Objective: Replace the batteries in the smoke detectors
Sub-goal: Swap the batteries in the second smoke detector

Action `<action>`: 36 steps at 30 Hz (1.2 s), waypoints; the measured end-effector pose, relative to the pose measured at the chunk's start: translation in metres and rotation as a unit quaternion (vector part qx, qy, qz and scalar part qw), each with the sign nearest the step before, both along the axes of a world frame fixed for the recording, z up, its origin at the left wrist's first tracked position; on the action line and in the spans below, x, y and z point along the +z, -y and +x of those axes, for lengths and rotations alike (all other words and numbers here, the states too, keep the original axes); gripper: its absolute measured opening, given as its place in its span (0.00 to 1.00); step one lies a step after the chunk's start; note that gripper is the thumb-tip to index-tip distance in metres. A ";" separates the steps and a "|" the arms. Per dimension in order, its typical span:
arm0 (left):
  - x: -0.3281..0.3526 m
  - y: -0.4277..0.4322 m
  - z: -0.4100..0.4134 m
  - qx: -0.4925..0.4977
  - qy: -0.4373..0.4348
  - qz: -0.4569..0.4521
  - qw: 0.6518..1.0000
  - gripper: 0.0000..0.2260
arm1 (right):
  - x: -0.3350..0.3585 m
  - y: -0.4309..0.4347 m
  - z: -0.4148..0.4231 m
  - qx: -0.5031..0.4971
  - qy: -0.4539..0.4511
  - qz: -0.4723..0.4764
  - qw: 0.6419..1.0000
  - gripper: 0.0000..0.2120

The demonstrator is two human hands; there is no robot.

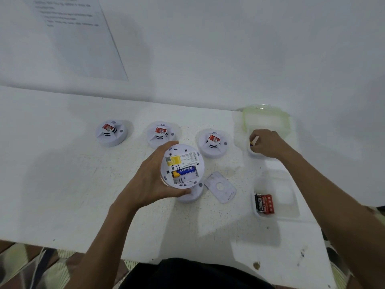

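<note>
My left hand (150, 178) grips a white smoke detector (183, 165) turned back side up, its battery bay showing one blue and yellow battery (184, 171) and an empty slot below it. My right hand (267, 143) reaches into a small clear container (253, 153) at the right and pinches a blue and yellow battery (254, 141). Three more detectors (111, 132) (161, 133) (213, 142) stand in a row behind, red labels on top. A flat white battery cover (219, 186) lies on the table beside the held detector.
A clear tub (289, 197) with red and black batteries (264, 203) sits at the near right. A green-rimmed lid (266, 119) lies at the back right. Another white round part (190, 196) lies under the held detector. A printed sheet (81, 38) hangs on the wall.
</note>
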State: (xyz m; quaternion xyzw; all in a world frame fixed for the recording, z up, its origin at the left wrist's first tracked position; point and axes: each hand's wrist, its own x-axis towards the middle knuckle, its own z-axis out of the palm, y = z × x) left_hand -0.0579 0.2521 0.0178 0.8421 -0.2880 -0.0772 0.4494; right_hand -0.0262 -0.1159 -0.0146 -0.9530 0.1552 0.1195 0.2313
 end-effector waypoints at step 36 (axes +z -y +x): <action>-0.003 0.016 -0.007 0.040 0.043 -0.050 0.997 0.35 | 0.019 -0.208 -0.120 -0.068 0.422 0.350 0.833 0.11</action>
